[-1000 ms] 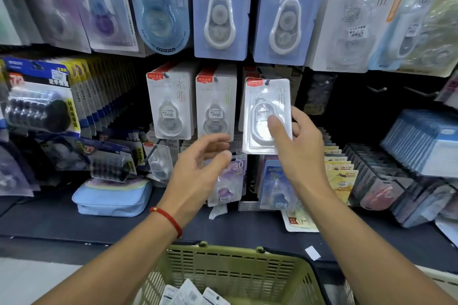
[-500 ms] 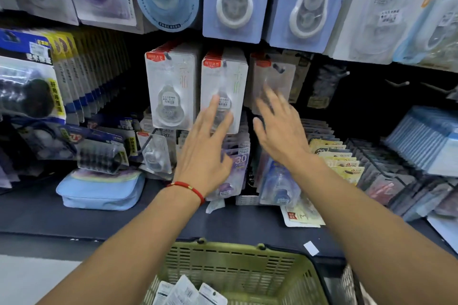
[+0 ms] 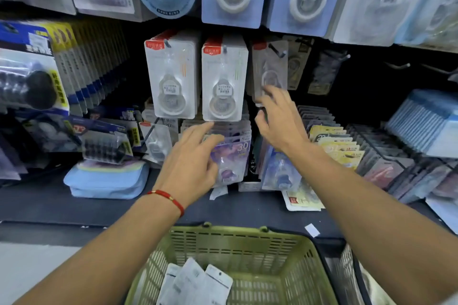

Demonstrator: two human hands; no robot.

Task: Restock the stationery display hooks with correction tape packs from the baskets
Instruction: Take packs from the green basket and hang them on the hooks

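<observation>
Near the hook (image 3: 278, 52), the right hand (image 3: 280, 121) is open on the hung pack (image 3: 270, 69). The left hand (image 3: 195, 161) is open and empty. Next, reach into the basket (image 3: 238, 240) for one pack only.

Basket (image 3: 238, 242) nearest, packs (image 3: 198, 282) inside, shelf (image 3: 49, 200) behind, three hooked pack rows (image 3: 224, 79) above, rightmost seemingly shortest.

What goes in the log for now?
left hand: open, empty | right hand: open, below hung correction tape pack | green basket: packs inside
</observation>
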